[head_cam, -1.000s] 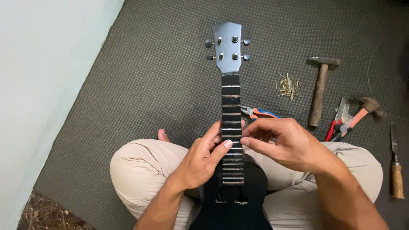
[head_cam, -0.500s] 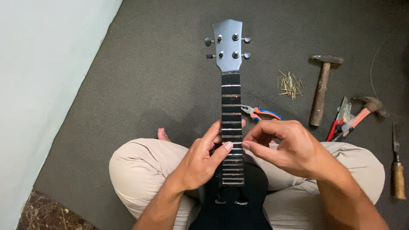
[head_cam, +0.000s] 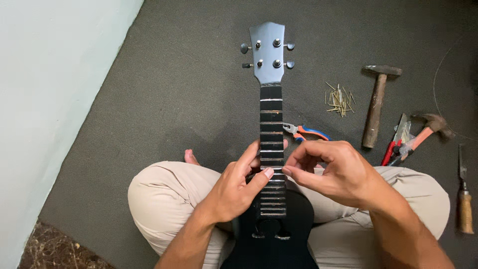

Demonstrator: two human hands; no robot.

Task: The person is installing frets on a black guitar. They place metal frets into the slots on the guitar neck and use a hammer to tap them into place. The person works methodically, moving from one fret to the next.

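A black ukulele [head_cam: 271, 124] lies on my crossed legs, neck pointing away, with its grey headstock [head_cam: 268, 55] and tuning pegs over the dark carpet. My left hand [head_cam: 234, 192] wraps the neck from the left, and its thumb presses across a lower fret. My right hand [head_cam: 338, 172] comes in from the right. Its thumb and forefinger are pinched together at the fretboard's right edge, beside the left thumb. Whether something small sits between them is too fine to tell.
Orange-and-blue pliers [head_cam: 308, 133] lie just right of the neck. Further right are a pile of small brass pins [head_cam: 339, 98], a wooden-handled hammer [head_cam: 376, 107], an orange-handled hammer [head_cam: 423, 132], red-handled cutters [head_cam: 393, 147] and a wooden-handled blade [head_cam: 464, 199]. A pale wall [head_cam: 50, 99] runs along the left.
My right fingertips have slid slightly down the fretboard's right edge toward the left thumb. The left hand and the ukulele have hardly moved.
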